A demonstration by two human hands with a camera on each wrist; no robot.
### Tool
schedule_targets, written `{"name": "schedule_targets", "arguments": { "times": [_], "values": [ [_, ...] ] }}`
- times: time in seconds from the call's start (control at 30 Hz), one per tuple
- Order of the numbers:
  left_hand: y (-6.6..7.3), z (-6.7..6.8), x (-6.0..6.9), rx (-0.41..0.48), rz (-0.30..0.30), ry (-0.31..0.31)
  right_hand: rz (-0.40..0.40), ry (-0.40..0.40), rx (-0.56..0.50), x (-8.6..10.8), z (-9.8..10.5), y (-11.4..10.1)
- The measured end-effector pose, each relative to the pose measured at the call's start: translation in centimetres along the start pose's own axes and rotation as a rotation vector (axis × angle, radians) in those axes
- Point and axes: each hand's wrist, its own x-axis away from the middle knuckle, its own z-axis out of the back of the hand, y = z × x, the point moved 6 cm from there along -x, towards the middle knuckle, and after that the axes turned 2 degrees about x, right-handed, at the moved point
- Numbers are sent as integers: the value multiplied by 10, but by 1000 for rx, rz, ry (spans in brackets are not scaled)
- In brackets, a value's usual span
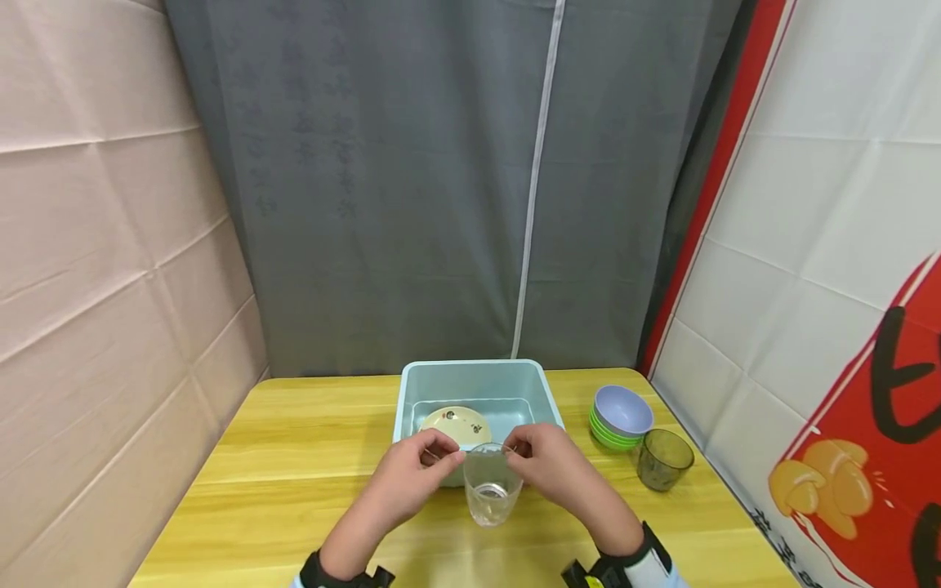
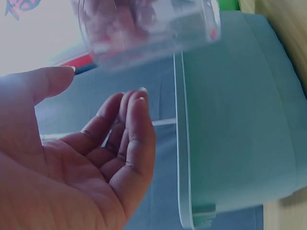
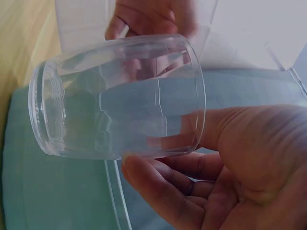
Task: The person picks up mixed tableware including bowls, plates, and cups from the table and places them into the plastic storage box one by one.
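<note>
A clear drinking glass is held up in front of the blue-green basin, its rim toward the top in the head view. My right hand pinches it at the rim, with thumb and forefinger on either side of the wall. On the other side of the glass is my left hand. Its thumb and loosely bent fingers stand a little apart from the glass in the left wrist view, with nothing between them. Inside the basin lies a cream plate with small printed figures.
To the right of the basin stands a stack of bowls, a purple one on top of green ones. Beside it is a dark tinted glass. A grey curtain hangs behind the wooden table; printed cloth borders the right side.
</note>
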Motion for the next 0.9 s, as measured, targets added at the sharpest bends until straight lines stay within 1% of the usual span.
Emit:
{"name": "schedule_targets", "arguments": {
  "times": [0.1,0.2,0.3,0.43,0.6,0.73,0.9],
  "values": [
    [3,-7,2,-18,4,-15,25,5,17,-1,-9,-4],
    [3,-12,5,-41,10,-23,36,14,21,-1,-16,-7],
    [0,-13,7,-62,7,3,39,27,26,1,-21,-7],
    [-3,-12,8,-77,-2,64,29,33,10,3,-24,-7],
    [0,-10,9,-85,-27,130,23,51,-7,5,-26,-9],
    [1,-11,9,-103,-33,149,23,62,0,7,-29,-9],
    [1,-11,8,-165,-43,151,27,69,24,9,-31,-9]
  ]
}}
